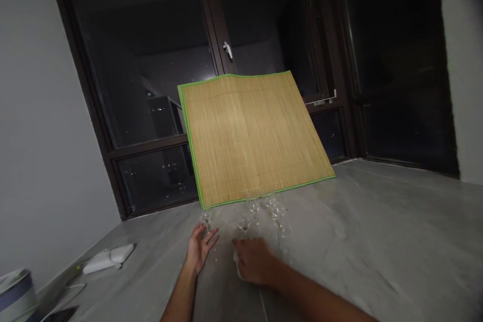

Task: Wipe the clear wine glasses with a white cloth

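Observation:
Several clear stemmed glasses stand on the grey marbled surface [332, 241]. One glass [207, 219] is at the left, right by the fingers of my left hand [199, 249], which is palm up with its fingers apart. Just beyond my right hand [254, 260] is another glass [243, 222]. My right hand is closed around something white [237, 264], perhaps a cloth, mostly hidden by the fingers. Farther back, more glasses [278, 212] are grouped to the right.
A bamboo mat [256, 136] with green edging leans against the dark window. At the left lie a white device [108, 257] with a cable and a white and purple container [17, 294]. A grey wall [33, 110] bounds the left side.

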{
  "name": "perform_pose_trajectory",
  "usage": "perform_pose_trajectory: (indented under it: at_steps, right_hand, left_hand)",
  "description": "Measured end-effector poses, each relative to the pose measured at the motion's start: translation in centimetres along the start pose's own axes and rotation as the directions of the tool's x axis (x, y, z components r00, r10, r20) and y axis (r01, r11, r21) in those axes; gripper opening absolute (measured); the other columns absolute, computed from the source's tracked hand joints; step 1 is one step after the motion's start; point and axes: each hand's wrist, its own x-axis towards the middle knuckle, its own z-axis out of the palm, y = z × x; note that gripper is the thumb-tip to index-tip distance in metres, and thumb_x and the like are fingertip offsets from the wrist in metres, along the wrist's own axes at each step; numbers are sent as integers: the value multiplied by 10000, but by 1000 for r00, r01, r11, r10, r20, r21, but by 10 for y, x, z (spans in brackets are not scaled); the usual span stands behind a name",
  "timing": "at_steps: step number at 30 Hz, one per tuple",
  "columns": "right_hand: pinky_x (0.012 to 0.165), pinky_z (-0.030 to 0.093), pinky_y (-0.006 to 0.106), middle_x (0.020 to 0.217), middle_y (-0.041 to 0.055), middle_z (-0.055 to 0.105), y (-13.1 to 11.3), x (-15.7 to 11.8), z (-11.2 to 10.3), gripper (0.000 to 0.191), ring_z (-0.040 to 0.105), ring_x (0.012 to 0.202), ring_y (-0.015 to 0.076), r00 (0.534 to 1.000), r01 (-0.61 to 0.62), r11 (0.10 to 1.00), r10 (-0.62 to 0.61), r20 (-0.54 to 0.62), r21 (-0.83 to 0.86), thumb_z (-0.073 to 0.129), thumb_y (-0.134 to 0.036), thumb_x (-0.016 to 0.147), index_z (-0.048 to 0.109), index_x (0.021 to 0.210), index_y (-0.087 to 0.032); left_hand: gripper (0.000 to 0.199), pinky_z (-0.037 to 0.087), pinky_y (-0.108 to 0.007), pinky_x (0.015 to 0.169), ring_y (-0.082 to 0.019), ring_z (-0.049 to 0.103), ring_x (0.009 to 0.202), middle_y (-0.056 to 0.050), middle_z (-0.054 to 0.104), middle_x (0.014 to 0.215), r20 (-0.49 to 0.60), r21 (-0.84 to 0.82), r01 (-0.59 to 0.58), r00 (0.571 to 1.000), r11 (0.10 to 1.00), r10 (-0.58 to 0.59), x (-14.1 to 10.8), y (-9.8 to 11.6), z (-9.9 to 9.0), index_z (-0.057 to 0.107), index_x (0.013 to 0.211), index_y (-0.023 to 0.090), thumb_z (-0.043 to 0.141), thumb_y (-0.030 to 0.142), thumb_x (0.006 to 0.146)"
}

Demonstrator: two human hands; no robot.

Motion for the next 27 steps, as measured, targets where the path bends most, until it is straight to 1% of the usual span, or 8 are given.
perform_pose_trajectory:
  at_steps: [3,7,13,17,19,22,25,27]
  right_hand:
    - [760,514,380,1035,156,722,4,-2,-2,513,699,931,321,998,-53,998,53,-19,-40,509,-255,801,569,1302,-160]
    - [771,526,395,1106,162,704,7,-4,-5,588,694,955,333,995,-91,995,90,-34,-48,527,-266,793,518,1372,-164]
    - [776,530,413,1060,171,723,8,-4,-15,490,697,962,342,973,-227,972,229,28,-65,532,-267,805,591,1279,-157]
    - [781,528,424,1032,175,728,12,-4,-18,438,699,968,346,952,-302,952,304,27,-49,539,-225,795,615,1219,-144]
    - [781,526,438,1043,194,721,15,-3,-18,427,698,971,353,944,-328,944,329,23,-43,537,-216,807,611,1218,-130]
    - [782,521,452,1055,215,712,20,-2,-16,407,697,975,357,938,-345,938,346,21,-39,536,-213,821,608,1212,-126]
    - [781,520,455,1040,214,715,22,-3,-16,394,695,976,363,941,-336,941,337,19,-29,542,-223,820,614,1196,-129]
    - [777,519,454,1031,216,715,24,-3,-16,397,694,976,369,945,-326,945,326,19,-21,542,-230,820,615,1196,-124]
  left_hand:
    - [247,591,-325,667,-227,743,786,-9,629,863,-19,42,22,1000,999,-22,2,-1,1,509,1040,228,568,139,817]
    - [138,546,-240,577,-199,739,746,2,608,797,-67,100,55,997,993,-49,3,-2,4,524,942,201,550,127,830]
    - [143,516,-216,553,-212,743,801,-20,634,841,-18,102,80,997,992,-79,-5,-2,14,552,983,199,531,159,847]
    - [104,512,-232,564,-217,741,801,-46,665,920,-11,124,108,994,986,-107,-10,-4,20,516,954,208,552,253,868]
    - [159,516,-242,582,-202,733,760,-32,658,887,-6,159,77,997,984,-77,-12,-6,23,510,967,214,583,314,868]
    - [274,518,-255,605,-156,694,660,34,602,780,2,201,-31,1000,979,31,-16,-11,28,491,951,233,675,380,811]
    - [397,492,-244,564,-120,636,582,66,556,745,-3,265,-117,993,957,122,-18,-16,32,481,943,244,743,456,732]
    - [469,469,-230,526,-105,603,558,68,545,761,-1,352,-155,986,923,166,-18,-19,34,480,973,249,750,519,701]
